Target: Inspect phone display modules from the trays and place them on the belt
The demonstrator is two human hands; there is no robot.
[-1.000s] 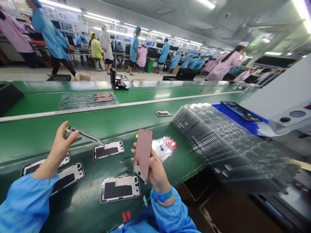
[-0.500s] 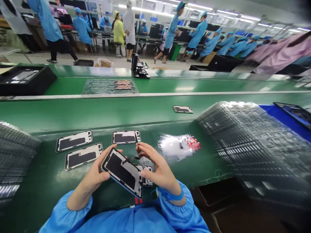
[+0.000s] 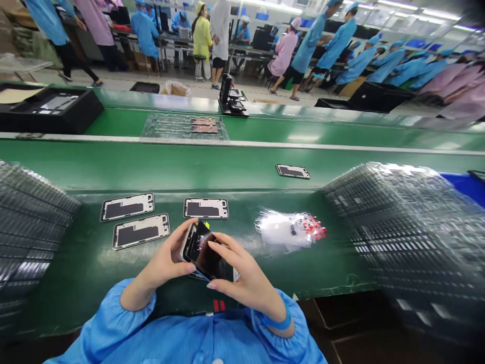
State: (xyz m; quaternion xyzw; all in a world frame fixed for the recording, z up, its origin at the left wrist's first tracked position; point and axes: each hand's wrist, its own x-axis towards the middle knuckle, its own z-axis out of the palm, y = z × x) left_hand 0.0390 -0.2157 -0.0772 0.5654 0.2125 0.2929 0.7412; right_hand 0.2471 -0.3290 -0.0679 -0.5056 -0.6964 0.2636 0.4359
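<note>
My left hand (image 3: 164, 262) is closed round the left end of a phone frame (image 3: 187, 243), thumb along its near edge. Over that frame leans a glossy black phone screen (image 3: 206, 255), tilted, with a small yellow tab at its far edge. Fingers of my right hand (image 3: 246, 270) lie across the screen's top and its thumb grips the near edge. The screen hides most of the frame's inside. On the bench beyond lies one phone frame (image 3: 206, 208), and two more, a nearer frame (image 3: 141, 231) and a farther frame (image 3: 128, 207), are to the left.
Clear tray stacks rise at left (image 3: 28, 232) and right (image 3: 409, 232). A bundle of clear strips with red ends (image 3: 290, 228) lies right of my hands. Farther off are a phone frame (image 3: 293, 171), a clear tray (image 3: 166, 126), a black fixture (image 3: 229, 98) and people in smocks.
The phone frame has turned in my hands. The screen, edge-on to me before with a black ribbon showing, now lies tilted over the frame under my right fingers. The whole view has shifted slightly.
</note>
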